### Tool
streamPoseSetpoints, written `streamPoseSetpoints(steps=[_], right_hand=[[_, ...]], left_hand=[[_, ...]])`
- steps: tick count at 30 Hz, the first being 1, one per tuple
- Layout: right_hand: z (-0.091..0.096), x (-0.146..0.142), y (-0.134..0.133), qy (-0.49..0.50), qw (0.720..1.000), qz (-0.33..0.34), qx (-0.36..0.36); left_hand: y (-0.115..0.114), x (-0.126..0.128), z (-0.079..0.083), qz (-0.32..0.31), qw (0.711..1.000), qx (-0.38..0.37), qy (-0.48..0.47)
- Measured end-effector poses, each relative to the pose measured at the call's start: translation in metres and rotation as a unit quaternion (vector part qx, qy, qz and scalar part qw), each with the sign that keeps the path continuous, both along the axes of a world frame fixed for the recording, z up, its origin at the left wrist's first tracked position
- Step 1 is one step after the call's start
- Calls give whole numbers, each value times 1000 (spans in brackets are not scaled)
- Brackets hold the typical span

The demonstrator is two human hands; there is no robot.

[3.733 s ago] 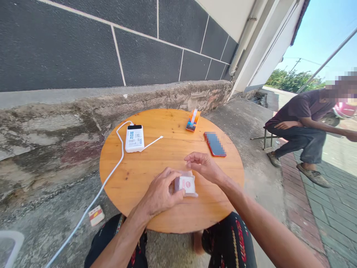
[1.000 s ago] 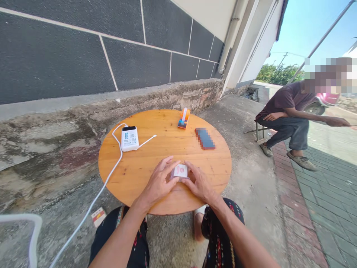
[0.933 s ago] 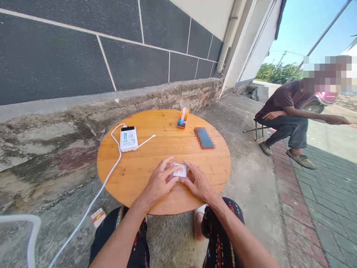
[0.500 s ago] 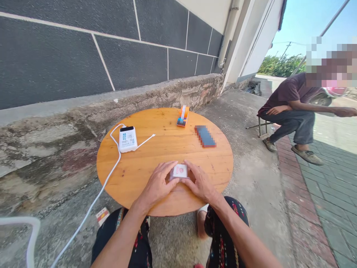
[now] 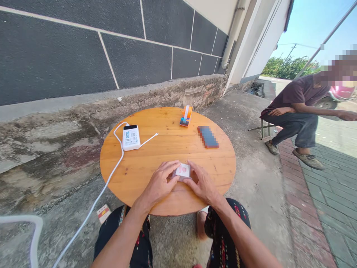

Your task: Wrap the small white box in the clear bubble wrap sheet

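Observation:
Between my two hands, near the front edge of the round wooden table [image 5: 139,190], is a small clear plastic case [image 5: 183,171] with a white face and a red print on it. My left hand [image 5: 161,181] grips its left side, thumb at the near edge and fingers at the far edge. On the opposite side, my right hand [image 5: 202,183] holds it the same way, thumb and fingers bent around the corner. Parts of the case's sides are hidden by the fingers.
A white power bank [image 5: 131,138] with a white cable [image 5: 111,173] lies on the table's left. Farther back are an orange tape dispenser [image 5: 186,116] and a phone [image 5: 208,137]. A person [image 5: 295,100] sits on a stool at right. A dark tiled wall [image 5: 83,59] runs along the left.
The view has shifted slightly, so the table and its things appear a little farther right. Both hands still hold the case, which looks turned very slightly.

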State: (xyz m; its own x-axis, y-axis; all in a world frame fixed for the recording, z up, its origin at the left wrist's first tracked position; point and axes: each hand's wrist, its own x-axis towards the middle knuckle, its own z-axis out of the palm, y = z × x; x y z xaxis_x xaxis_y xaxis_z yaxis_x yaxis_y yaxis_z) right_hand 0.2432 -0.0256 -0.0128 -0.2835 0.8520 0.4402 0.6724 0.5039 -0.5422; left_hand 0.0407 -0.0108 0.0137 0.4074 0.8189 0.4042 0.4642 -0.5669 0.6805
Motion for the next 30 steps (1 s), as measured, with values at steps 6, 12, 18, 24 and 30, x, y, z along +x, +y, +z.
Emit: streamPoseSetpoints(steps=[6, 12, 18, 24, 30], right_hand=[[1, 1, 0, 1, 1000, 14, 11], [1, 3, -2, 2, 999, 41, 16], [1, 3, -3, 5, 1000, 19, -3], [-5, 5, 1, 13, 1000, 24, -12], [-9, 6, 3, 16, 1000, 6, -25]], left_hand=[[0, 1, 0, 9, 1000, -1, -5], [-3, -1, 1, 5, 1000, -6, -21], [-2, 0, 0, 6, 1000, -12, -27], [-3, 0, -2, 12, 999, -3, -34], [-4, 1, 4, 18, 999, 2, -32]])
